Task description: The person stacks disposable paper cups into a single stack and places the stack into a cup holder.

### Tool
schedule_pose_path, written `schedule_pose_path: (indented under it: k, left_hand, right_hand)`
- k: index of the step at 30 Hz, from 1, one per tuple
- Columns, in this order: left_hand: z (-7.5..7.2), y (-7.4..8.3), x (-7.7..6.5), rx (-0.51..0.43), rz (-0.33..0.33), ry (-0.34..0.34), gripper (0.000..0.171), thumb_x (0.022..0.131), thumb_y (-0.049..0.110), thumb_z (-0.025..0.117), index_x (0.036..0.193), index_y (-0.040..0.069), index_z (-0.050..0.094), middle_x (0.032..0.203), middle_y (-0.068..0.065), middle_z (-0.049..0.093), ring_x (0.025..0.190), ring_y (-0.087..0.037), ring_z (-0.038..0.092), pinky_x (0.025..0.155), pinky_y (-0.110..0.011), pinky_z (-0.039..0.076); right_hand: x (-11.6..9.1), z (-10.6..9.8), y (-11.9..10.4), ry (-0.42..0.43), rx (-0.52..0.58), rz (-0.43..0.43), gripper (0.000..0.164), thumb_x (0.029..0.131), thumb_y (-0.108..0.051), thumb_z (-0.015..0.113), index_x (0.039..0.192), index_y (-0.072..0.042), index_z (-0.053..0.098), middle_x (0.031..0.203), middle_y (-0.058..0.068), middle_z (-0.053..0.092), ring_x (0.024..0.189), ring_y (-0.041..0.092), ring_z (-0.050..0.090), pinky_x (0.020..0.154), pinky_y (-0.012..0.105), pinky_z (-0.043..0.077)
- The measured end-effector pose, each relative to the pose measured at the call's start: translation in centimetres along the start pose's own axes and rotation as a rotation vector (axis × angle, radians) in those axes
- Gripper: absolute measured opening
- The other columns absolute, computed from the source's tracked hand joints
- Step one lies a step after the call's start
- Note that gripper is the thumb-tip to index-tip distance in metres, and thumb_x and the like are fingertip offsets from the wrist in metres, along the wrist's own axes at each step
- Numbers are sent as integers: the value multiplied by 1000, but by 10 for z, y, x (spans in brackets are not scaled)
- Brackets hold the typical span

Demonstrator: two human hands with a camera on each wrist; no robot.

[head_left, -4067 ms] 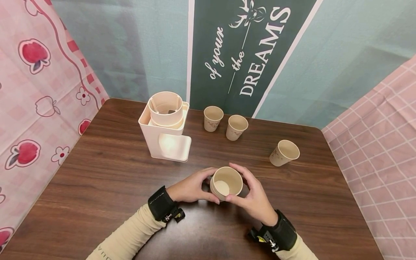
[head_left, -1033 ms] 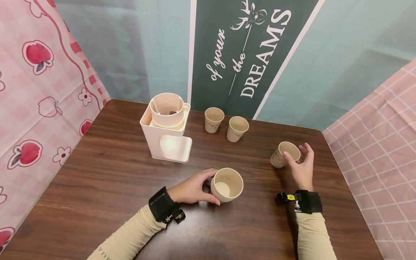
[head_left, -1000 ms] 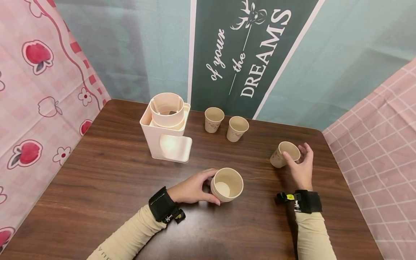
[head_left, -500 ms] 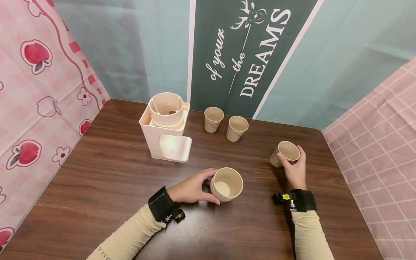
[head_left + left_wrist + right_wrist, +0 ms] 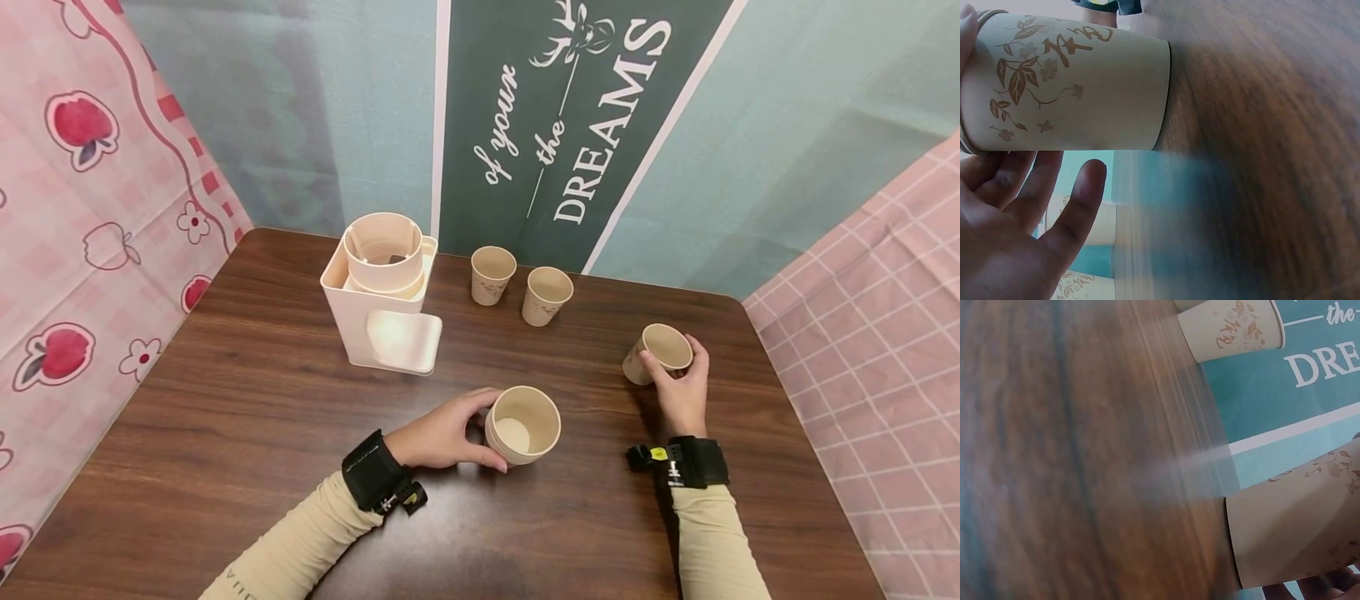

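The near cup (image 5: pixel 525 429) stands upright on the table in front of me, its mouth up and its pale inside showing, with more than one rim visible along its edge. My left hand (image 5: pixel 444 435) grips it from the left, thumb on the near side and fingers round behind; from the left wrist I can see brown leaves and lettering printed on its wall. Well apart from it, over to the right, the right cup (image 5: pixel 662 348) also stands upright with its base on the wood, and my right hand (image 5: pixel 684 393) holds it between thumb and fingers, the thumb at the near edge of the rim and the fingers round the right side. Beyond these, close to the back edge, a back left cup (image 5: pixel 492 279) and a back right cup (image 5: pixel 547 298) stand just beside each other, both mouth up and apart. Left of them I have a cream dispenser (image 5: pixel 352 325), with a round holder (image 5: pixel 384 271) on top and a flat ledge (image 5: pixel 414 346) jutting out at its right. All of it sits on the dark wooden table (image 5: pixel 225 400). Behind hangs a dark panel (image 5: pixel 480 217) lettered "of your the DREAMS", and my beige sleeves (image 5: pixel 300 533) end at black wristbands (image 5: pixel 371 471).
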State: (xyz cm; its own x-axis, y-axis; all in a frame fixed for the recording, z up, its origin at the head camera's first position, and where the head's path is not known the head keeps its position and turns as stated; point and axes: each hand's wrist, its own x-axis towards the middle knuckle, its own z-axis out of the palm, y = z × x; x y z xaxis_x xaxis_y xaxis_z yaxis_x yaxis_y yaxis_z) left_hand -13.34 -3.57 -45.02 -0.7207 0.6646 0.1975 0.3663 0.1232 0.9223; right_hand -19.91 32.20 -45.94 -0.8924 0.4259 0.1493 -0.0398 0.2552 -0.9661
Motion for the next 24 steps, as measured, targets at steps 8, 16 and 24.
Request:
schedule_pose_path:
  k: [8,16,24]
  left_hand:
    - [0,-1,0,-8,2,-2,79,69,40,80,136,14,49,131,4,54,114,-12,53,91,-27,49]
    - [0,-1,0,-14,9,-4,79,70,40,80,138,13,48,132,2,53,115,-14,52,92,-27,49]
    - [-1,0,1,-12,-2,-7,80,70,38,80,138,13,48,133,1,53,115,-13,52,91,-27,49]
  right_hand:
    - [-1,2,-2,22,60,-16,76,78,-11,76,137,-12,30,127,6,40,115,21,46,84,14,42]
    - [-1,2,-2,27,46,-17,71,82,-14,72,139,-7,29,123,4,41,109,16,46,81,13,41]
    - [0,0,-3,29,-38,-5,71,87,-22,67,143,-4,27,123,3,41,105,11,44,81,14,37]
